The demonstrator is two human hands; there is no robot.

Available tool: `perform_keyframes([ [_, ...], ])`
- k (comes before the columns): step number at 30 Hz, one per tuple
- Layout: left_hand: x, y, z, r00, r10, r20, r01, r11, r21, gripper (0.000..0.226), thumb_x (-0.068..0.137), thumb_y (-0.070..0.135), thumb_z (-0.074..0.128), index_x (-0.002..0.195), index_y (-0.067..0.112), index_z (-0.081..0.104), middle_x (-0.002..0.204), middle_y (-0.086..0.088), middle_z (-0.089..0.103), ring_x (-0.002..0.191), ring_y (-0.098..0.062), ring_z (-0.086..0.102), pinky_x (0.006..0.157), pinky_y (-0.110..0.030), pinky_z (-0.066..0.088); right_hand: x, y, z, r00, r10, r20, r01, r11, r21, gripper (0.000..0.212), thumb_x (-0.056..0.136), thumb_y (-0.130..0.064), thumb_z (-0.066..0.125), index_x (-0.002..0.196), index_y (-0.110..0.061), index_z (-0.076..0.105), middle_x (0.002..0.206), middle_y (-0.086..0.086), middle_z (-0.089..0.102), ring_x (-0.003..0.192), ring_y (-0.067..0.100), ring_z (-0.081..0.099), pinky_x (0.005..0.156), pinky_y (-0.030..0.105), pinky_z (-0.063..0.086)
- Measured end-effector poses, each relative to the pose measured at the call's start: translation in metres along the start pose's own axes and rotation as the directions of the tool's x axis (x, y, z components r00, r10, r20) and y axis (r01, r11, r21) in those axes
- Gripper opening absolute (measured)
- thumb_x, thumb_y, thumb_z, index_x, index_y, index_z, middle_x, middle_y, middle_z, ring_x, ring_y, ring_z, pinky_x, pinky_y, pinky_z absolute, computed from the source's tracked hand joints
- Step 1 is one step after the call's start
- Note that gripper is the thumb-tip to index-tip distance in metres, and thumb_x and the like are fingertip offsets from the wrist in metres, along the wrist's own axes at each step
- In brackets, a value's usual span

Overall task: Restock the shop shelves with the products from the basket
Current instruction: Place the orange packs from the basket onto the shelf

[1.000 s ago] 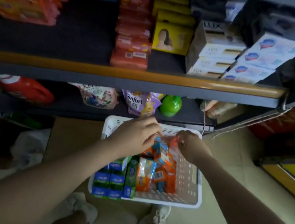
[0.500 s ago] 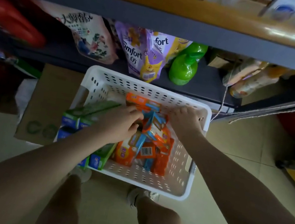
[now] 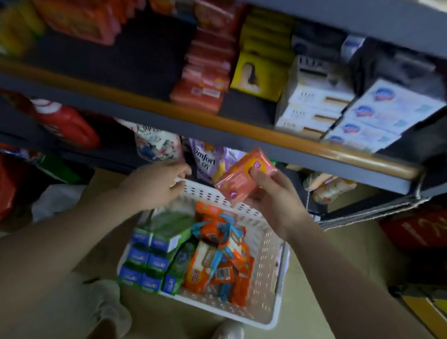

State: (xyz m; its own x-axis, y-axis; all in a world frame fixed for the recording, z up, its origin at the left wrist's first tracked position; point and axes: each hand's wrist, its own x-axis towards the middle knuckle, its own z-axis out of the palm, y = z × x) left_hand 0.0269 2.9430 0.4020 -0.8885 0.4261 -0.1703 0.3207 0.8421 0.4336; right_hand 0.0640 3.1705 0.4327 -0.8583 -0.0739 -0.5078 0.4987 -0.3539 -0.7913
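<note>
Our right hand grips a pink packet above the basket; our left hand, fingers seemingly loose, touches its rim.

1. A salmon-pink packet with a purple patch is showing above the white perforated basket.
2. Green-and-blue boxes are lying in the basket's left half.
3. Orange packs with blue accents are filling its middle.
4. A yellow box is sitting far above the basket.
</note>
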Motion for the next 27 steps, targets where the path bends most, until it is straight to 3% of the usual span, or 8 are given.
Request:
perform_keyframes([
  [2,0.009,-0.011,-0.035,0.976,0.059,-0.209,-0.058,0.998,0.009,0.024,0.090,0.014,0.053,0.112,0.008,0.059,0.107,-0.011,0.062,0.087,-0.031,0.063,0.070,-0.039,0.051,0.006,-0.014,0.029,0.999,-0.016,-0.040,0.019,0.996,0.082,0.009,0.091,-0.019,0.054,0.098,-0.015,0.059,0.088,0.005,0.067,0.079,0.019,0.066,0.080,0.041,0.055],
  [4,0.020,-0.021,-0.067,0.914,0.115,-0.389,-0.116,0.993,0.022,0.022,0.089,0.012,0.054,0.109,0.005,0.060,0.103,-0.014,0.061,0.087,-0.032,0.062,0.069,-0.040,0.050,0.015,-0.027,0.056,0.991,-0.061,-0.117,0.060,0.998,-0.005,0.011,0.093,-0.026,0.052,0.097,-0.018,0.058,0.087,0.003,0.064,0.077,0.016,0.063,0.075,0.038,0.055],
  [7,0.047,-0.036,-0.099,0.878,0.130,-0.460,-0.140,0.990,0.014,0.022,0.090,0.013,0.055,0.110,0.005,0.059,0.109,-0.017,0.056,0.099,-0.033,0.057,0.079,-0.041,0.048,0.032,-0.044,0.085,0.972,-0.144,-0.187,0.118,0.983,-0.141,0.012,0.093,-0.029,0.052,0.097,-0.018,0.056,0.084,-0.002,0.061,0.073,0.012,0.060,0.058,0.026,0.053],
  [11,0.089,-0.045,-0.109,0.960,0.143,-0.240,-0.173,0.979,-0.110,0.033,0.086,0.019,0.062,0.117,0.008,0.059,0.122,-0.014,0.051,0.108,-0.028,0.053,0.091,-0.027,0.039,0.056,-0.063,0.098,0.937,-0.254,-0.241,0.200,0.953,-0.227,0.017,0.091,-0.013,0.051,0.107,-0.016,0.053,0.081,-0.003,0.059,0.070,0.012,0.057,0.061,0.024,0.047],
  [14,0.109,-0.042,-0.105,0.987,0.136,-0.087,-0.151,0.967,-0.203,0.044,0.080,0.022,0.070,0.120,0.009,0.057,0.128,-0.014,0.045,0.111,-0.028,0.051,0.100,-0.031,0.039,0.067,-0.074,0.090,0.877,-0.390,-0.280,0.243,0.863,-0.443,0.029,0.080,-0.013,0.059,0.106,-0.023,0.050,0.081,-0.004,0.057,0.072,0.014,0.054,0.063,0.026,0.044],
  [20,0.128,-0.043,-0.108,0.982,0.141,0.122,-0.128,0.986,-0.107,0.059,0.078,0.032,0.070,0.131,0.017,0.049,0.143,-0.012,0.030,0.129,-0.026,0.036,0.109,-0.024,0.024,0.069,-0.087,0.072,0.879,-0.465,-0.103,0.225,0.597,-0.770,0.044,0.080,-0.014,0.069,0.122,-0.018,0.055,0.098,0.005,0.062,0.078,0.020,0.060,0.068,0.026,0.051],
  [24,0.133,-0.045,-0.111,0.986,0.131,0.108,-0.116,0.984,-0.136,0.056,0.081,0.033,0.067,0.131,0.016,0.050,0.141,-0.012,0.029,0.128,-0.025,0.035,0.109,-0.024,0.022,0.068,-0.091,0.064,0.896,-0.444,0.011,0.230,0.442,-0.867,0.034,0.079,-0.013,0.071,0.107,-0.020,0.052,0.100,0.000,0.062,0.078,0.011,0.058,0.068,0.008,0.044],
  [27,0.140,-0.050,-0.112,0.991,0.123,0.045,-0.110,0.968,-0.224,0.039,0.084,0.033,0.063,0.119,0.015,0.055,0.120,-0.007,0.045,0.103,-0.017,0.048,0.087,-0.023,0.039,0.073,-0.089,0.065,0.886,-0.459,0.066,0.261,0.376,-0.889,0.031,0.078,-0.014,0.072,0.101,-0.023,0.053,0.099,-0.003,0.061,0.087,0.011,0.057,0.076,0.015,0.042],
])
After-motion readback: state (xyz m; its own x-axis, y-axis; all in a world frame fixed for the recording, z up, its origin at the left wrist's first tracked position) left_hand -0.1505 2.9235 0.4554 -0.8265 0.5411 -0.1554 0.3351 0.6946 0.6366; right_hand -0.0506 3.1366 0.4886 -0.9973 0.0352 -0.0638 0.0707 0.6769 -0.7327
